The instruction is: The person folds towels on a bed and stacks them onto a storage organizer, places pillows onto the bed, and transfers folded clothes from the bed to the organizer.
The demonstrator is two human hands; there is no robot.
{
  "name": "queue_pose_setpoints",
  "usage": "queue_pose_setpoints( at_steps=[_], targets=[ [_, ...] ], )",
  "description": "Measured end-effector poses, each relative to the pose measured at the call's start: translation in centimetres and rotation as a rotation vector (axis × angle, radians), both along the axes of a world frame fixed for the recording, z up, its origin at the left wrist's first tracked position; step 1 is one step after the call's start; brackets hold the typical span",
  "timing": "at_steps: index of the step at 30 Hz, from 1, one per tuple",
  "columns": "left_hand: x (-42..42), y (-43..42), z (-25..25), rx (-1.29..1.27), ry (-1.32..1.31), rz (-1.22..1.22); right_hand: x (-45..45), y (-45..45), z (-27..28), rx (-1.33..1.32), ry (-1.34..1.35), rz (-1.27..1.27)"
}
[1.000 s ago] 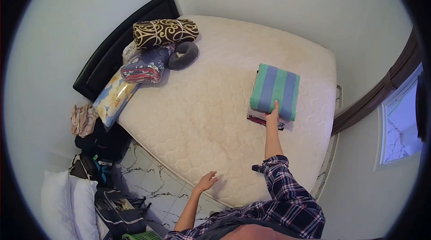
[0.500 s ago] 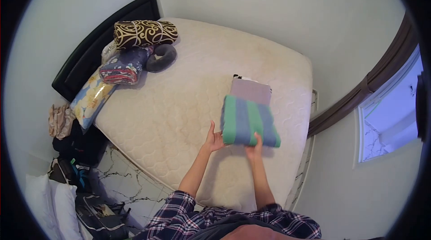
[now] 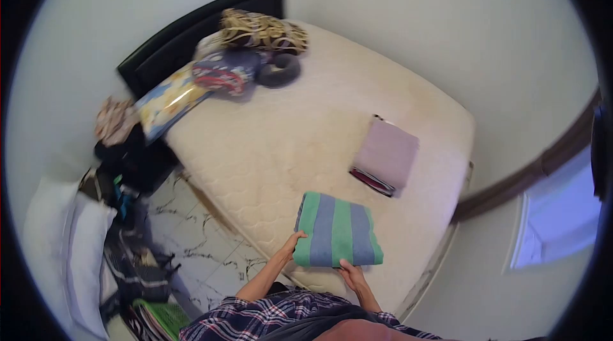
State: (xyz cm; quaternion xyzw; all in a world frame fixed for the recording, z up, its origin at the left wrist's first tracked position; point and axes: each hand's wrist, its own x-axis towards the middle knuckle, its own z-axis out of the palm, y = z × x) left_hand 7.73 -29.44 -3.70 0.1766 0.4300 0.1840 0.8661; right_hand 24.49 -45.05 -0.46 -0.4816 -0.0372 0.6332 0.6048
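Note:
A folded towel with green and blue stripes [image 3: 335, 229] is over the near end of the bare mattress [image 3: 255, 149]. My left hand [image 3: 291, 246] grips its left edge, thumb on top. On the near edge, my right hand [image 3: 350, 274] has its thumb over the cloth, with the fingers hidden underneath. Farther out on the mattress lies a folded mauve cloth [image 3: 388, 152], apart from the towel, with dark layers showing along its near edge.
By the black headboard [image 3: 198, 28] lie a brown patterned roll [image 3: 263, 31], a grey neck pillow [image 3: 279, 71], a bagged floral bundle [image 3: 223, 74] and a yellow floral pillow [image 3: 172, 101]. White pillows [image 3: 54, 239] and bags [image 3: 137, 267] crowd the floor at left.
The striped towel has come off the mauve cloth and moved toward my body. My left hand, open beside it before, now holds its edge. The view has shifted.

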Motion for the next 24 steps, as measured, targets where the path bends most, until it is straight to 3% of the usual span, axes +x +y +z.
queue_pose_setpoints(
  at_steps=[2,3,5,7,9,10,12,13,15,16,18,20,22,24],
  targets=[
    [-4.3,0.6,0.8,0.035,-0.024,0.051,-0.4,0.5,2.2,0.378,0.270,0.289],
    [-6.4,0.3,2.2,0.039,-0.015,0.126,-1.1,1.3,2.7,0.373,0.292,0.362],
    [-10.0,-0.5,5.8,0.120,-0.067,0.245,-2.8,2.9,3.3,0.513,0.715,0.334],
    [-14.2,-1.9,6.1,0.142,-0.100,0.359,-3.4,5.4,0.4,0.344,0.836,0.288],
    [-18.7,-5.0,6.4,0.170,-0.131,0.487,-6.1,10.2,-0.3,0.362,0.589,0.404],
    [-21.0,-6.9,6.6,0.213,-0.130,0.513,-8.0,12.1,0.7,0.339,0.609,0.504],
    [-24.5,-11.3,10.3,0.361,-0.019,0.628,-12.7,14.5,3.4,0.324,0.374,0.886],
    [-26.4,-14.0,10.8,0.365,-0.003,0.719,-15.4,14.9,3.5,0.310,0.391,0.976],
    [-29.5,-19.0,11.4,0.458,0.225,0.920,-20.7,14.8,3.8,0.008,0.112,1.160],
    [-31.3,-21.6,11.9,0.459,0.238,0.987,-23.8,14.3,4.2,0.010,0.109,1.228],
    [-34.7,-28.4,12.7,0.387,0.432,1.000,-30.7,11.8,5.7,0.176,-0.084,1.598],
    [-37.8,-35.3,10.3,0.262,0.701,1.135,-38.1,7.7,9.1,0.214,-0.110,1.708],
    [-38.4,-40.9,15.6,0.391,0.633,1.471,-44.9,3.7,11.4,0.277,-0.035,1.876],
    [-40.1,-46.3,18.6,0.404,0.635,1.649,-51.7,-0.5,15.3,0.423,-0.038,2.053]
  ],
)
